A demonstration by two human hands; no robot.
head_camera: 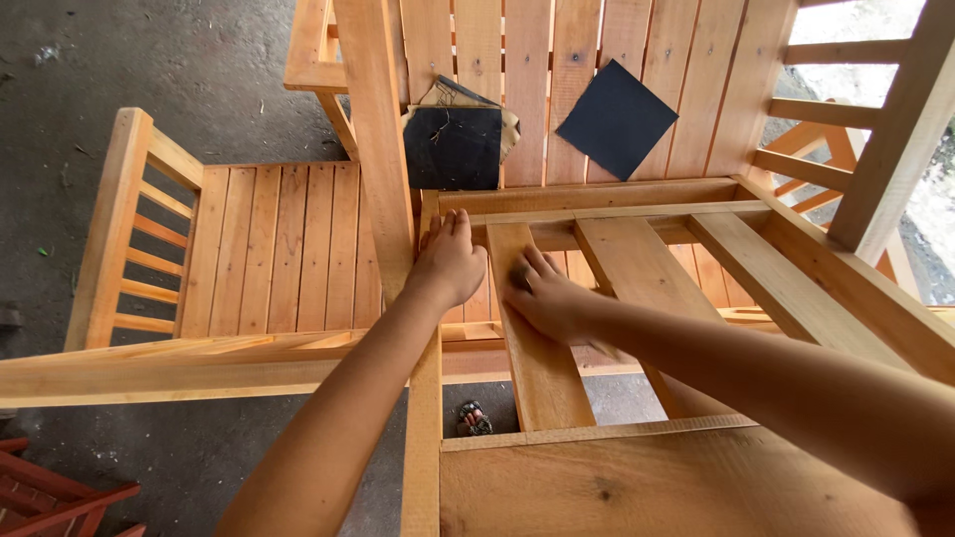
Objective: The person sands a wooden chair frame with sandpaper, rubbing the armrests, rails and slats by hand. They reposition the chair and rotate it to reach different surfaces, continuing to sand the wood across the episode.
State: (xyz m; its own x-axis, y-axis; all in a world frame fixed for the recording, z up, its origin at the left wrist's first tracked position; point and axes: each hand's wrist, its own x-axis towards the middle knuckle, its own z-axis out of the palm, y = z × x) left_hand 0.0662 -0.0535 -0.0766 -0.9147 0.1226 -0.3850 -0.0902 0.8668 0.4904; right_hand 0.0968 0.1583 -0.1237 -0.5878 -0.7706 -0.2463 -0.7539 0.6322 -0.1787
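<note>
My left hand (pixel 448 261) rests flat on the left frame rail (pixel 426 398) of an unfinished wooden chair, fingers together and pointing away from me. My right hand (pixel 545 295) presses down on a flat wooden slat (pixel 542 373) of the same frame, with a small dark piece of sandpaper (pixel 518 273) partly hidden under its fingers. Two more slats (pixel 637 268) lie to the right. Beyond the hands, two dark sandpaper sheets lie on a slatted board: a worn folded one (pixel 455 146) and a square one (pixel 618 119).
A second slatted wooden chair (pixel 269 249) lies to the left on the grey concrete floor (pixel 199 70). A red wooden piece (pixel 50 497) shows at the bottom left. More chair frames (pixel 846 129) stand at the right. A sandal (pixel 474 419) lies on the floor below.
</note>
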